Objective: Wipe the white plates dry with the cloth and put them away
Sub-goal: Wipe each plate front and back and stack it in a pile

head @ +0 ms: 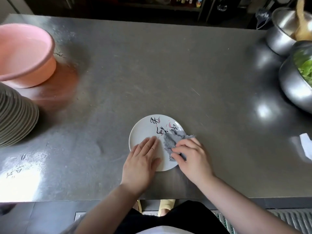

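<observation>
A white plate (146, 132) lies flat on the steel worktop (152, 73), close to the near edge and a little right of the middle. The left hand (143, 157) presses on the plate's near-left part with straight fingers, its grip apart and holding nothing. The right hand (190, 159) has its grip clamped on a grey cloth (173, 139), fingers curled round the bunched fabric, which lies over the plate's right side and reaches just past the rim there.

The plate's near rim sits just short of the worktop's front edge. Beyond and to either side of the plate the steel is bare across a wide stretch, so the open room lies ahead, left and right. At the far left stands a pink basin (25, 54), and below it at the left border a tall stack of plates (15, 115) (pale, ribbed by their rims), well apart from the hands. At the right border are two steel bowls: the nearer bowl (293, 86) holds green leaves, the farther bowl (280, 39) holds something orange-brown that I cannot tell. A white scrap (306, 147) lies near the right edge.

The plate carries black brush characters and small pink marks on its far half; the writing is too blurred to read.
</observation>
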The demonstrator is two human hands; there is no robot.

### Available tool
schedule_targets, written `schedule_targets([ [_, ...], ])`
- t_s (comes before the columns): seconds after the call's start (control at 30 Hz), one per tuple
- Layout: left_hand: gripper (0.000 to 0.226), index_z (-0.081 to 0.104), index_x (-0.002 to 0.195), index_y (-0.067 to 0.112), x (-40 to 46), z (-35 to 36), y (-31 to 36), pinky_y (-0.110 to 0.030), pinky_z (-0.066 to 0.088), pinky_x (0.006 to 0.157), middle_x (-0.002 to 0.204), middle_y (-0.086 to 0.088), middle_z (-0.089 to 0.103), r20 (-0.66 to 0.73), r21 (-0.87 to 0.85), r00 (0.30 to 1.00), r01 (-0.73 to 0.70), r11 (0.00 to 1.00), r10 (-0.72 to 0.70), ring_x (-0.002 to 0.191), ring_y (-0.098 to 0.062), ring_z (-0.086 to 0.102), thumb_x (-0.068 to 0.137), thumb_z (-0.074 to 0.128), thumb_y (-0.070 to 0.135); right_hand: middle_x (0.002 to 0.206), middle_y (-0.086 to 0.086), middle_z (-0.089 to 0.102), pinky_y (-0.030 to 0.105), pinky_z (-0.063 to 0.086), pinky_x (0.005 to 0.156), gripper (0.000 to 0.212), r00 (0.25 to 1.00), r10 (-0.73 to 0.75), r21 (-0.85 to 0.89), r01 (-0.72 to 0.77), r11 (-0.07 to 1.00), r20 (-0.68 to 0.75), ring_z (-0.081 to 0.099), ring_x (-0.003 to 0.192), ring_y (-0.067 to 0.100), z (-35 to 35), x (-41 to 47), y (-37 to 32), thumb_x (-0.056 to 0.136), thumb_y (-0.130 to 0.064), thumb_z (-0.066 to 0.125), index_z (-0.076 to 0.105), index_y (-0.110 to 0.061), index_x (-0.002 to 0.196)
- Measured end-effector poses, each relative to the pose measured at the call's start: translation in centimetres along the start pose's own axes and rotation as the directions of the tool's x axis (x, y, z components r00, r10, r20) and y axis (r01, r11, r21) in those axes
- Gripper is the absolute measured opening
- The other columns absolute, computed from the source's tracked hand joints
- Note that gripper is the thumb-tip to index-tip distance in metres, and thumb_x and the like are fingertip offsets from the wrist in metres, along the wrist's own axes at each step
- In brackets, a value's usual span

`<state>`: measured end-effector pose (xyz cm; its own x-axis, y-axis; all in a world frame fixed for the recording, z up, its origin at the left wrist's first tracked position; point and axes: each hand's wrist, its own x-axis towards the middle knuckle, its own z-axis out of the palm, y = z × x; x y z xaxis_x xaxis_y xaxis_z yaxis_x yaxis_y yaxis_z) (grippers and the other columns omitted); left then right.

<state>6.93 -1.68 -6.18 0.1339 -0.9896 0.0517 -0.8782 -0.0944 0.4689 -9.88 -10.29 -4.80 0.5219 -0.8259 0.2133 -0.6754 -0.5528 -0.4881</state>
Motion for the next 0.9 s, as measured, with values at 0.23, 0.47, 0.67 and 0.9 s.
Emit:
schedule_targets([
  [0.23, 0.06, 0.028, 0.15, 0.035, 2.8, -2.6, -4.9, -0.029, -0.002, 0.118, 0.156, 0.017, 0.02, 0.243, 0.103, 0.953, -0.213, 0.972, 0.183, 0.147, -0.008, 0.016, 0.096, 0.054, 0.042, 0.077, -0.008, 0.065, 0.03, 0.051, 0.068, 0.009, 0.999, 0.051, 0.019, -0.051, 0.999, 0.003, 0.056, 0.078, 0.02, 0.3, 0.6, -0.5, 0.067, -0.014, 0.082, 0.075, -0.018, 0.07],
  [0.47, 0.073, 0.028, 0.152, 0.015, 1.1, -1.7, -1.8, -0.033, 0.008, 0.119, 0.162, -0.004, 0.014, -0.062, -0.119, 0.943, 0.318, 0.94, -0.327, 0.148, -0.026, 0.015, 0.089, 0.065, 0.015, 0.074, -0.011, 0.062, 0.028, 0.052, 0.068, 0.011, 0.998, 0.066, 0.021, -0.065, 0.998, -0.003, 0.058, 0.073, 0.017, 1.0, -0.6, -2.2, 0.065, -0.023, 0.085, 0.075, -0.022, 0.069],
  [0.67, 0.079, 0.01, 0.154, 0.007, -1.0, 0.0, 0.8, -0.029, 0.013, 0.118, 0.162, -0.006, 0.011, -0.052, -0.411, 0.858, 0.448, 0.794, -0.511, 0.142, -0.024, 0.018, 0.092, 0.059, 0.006, 0.074, -0.009, 0.062, 0.028, 0.051, 0.066, 0.011, 0.994, 0.106, 0.015, -0.106, 0.994, -0.017, 0.058, 0.072, 0.018, 1.3, -0.5, -2.8, 0.066, -0.022, 0.085, 0.074, -0.022, 0.069],
  [0.9, 0.077, 0.009, 0.154, 0.009, 1.4, -1.5, -2.6, -0.001, -0.002, 0.106, 0.162, -0.004, 0.006, 0.065, -0.349, 0.948, 0.313, 0.883, -0.31, 0.148, -0.018, 0.012, 0.093, 0.055, -0.001, 0.078, -0.008, 0.066, 0.029, 0.05, 0.064, 0.008, 0.99, 0.141, 0.002, -0.141, 0.99, -0.021, 0.057, 0.077, 0.02, -0.1, 1.5, -0.1, 0.069, -0.016, 0.084, 0.077, -0.017, 0.072],
])
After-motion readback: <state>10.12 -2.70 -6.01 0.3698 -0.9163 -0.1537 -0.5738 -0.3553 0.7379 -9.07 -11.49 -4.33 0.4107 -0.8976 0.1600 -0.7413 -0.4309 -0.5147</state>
